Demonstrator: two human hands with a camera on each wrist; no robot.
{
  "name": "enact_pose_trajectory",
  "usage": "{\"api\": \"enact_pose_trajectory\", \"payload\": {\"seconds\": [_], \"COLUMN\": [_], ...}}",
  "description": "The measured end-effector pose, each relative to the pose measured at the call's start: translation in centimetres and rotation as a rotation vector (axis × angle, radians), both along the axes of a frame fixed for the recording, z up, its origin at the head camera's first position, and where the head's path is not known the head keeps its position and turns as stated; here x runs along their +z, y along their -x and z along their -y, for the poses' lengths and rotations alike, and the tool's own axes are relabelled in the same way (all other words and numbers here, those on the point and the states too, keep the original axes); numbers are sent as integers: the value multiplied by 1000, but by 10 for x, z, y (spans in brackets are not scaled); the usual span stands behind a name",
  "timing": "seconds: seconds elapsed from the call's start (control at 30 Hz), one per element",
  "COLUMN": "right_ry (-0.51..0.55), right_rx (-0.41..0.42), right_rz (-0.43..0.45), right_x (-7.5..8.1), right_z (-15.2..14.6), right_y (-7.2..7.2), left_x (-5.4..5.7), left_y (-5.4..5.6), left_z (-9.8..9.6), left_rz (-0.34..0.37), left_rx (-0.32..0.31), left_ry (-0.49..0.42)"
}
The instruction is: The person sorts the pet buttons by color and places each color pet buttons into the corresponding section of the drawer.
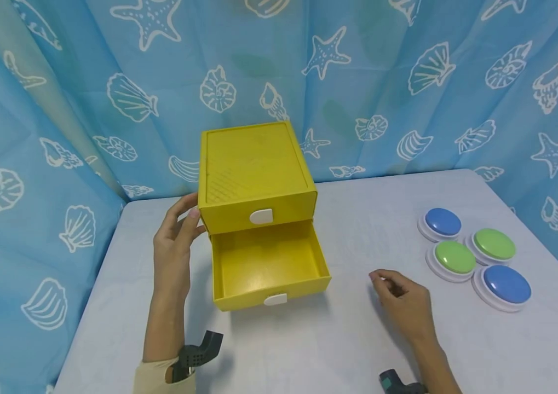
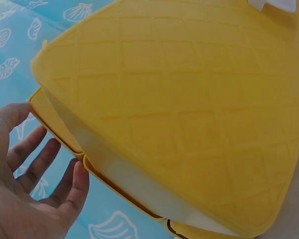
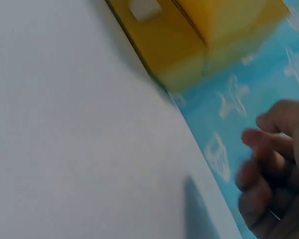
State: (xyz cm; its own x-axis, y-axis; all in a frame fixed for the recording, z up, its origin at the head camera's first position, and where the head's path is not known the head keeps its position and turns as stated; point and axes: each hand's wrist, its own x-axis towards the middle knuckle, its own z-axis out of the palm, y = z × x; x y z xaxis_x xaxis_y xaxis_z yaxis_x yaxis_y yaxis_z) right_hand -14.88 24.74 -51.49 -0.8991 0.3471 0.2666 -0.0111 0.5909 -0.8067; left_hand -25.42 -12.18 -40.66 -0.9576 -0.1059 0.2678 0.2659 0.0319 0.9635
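Observation:
A yellow two-drawer cabinet (image 1: 254, 164) stands on the table, its upper drawer closed and its lower drawer (image 1: 269, 262) pulled out. Nothing lies on the visible floor of that lower drawer. Each drawer front has a white tab handle (image 1: 261, 216). My left hand (image 1: 175, 238) is at the cabinet's left side near the front corner, fingertips touching it, fingers spread and loosely bent. In the left wrist view, the gridded side wall (image 2: 179, 99) fills most of the picture. My right hand (image 1: 403, 301) hovers right of the drawer, fingers loosely curled, holding nothing.
Several round push buttons in blue and green on white bases, such as a green button (image 1: 455, 257), cluster at the table's right side. The white table (image 1: 357, 230) ends at a blue curtain (image 1: 377, 82) printed with shells and starfish.

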Motion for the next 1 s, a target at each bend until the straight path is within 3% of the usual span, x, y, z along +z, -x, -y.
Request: {"api": "enact_pose_trajectory", "payload": {"seconds": [0.17,0.47,0.63,1.0], "right_ry": [-135,-258,-278,-235], "right_rx": [-178,-260,-255,-313], "right_rz": [-1,300,407,443], "right_x": [-3,4,3,-3], "right_z": [-54,-125,-138,-135], "right_y": [4,3,3,4], "left_x": [-1,-1,-2,-1], "left_y": [0,1,0,1], "left_z": [0,0,1,0], "left_rz": [-7,-8,-1,-14], "left_rx": [-9,2,7,8], "left_ry": [-17,7,2,12]}}
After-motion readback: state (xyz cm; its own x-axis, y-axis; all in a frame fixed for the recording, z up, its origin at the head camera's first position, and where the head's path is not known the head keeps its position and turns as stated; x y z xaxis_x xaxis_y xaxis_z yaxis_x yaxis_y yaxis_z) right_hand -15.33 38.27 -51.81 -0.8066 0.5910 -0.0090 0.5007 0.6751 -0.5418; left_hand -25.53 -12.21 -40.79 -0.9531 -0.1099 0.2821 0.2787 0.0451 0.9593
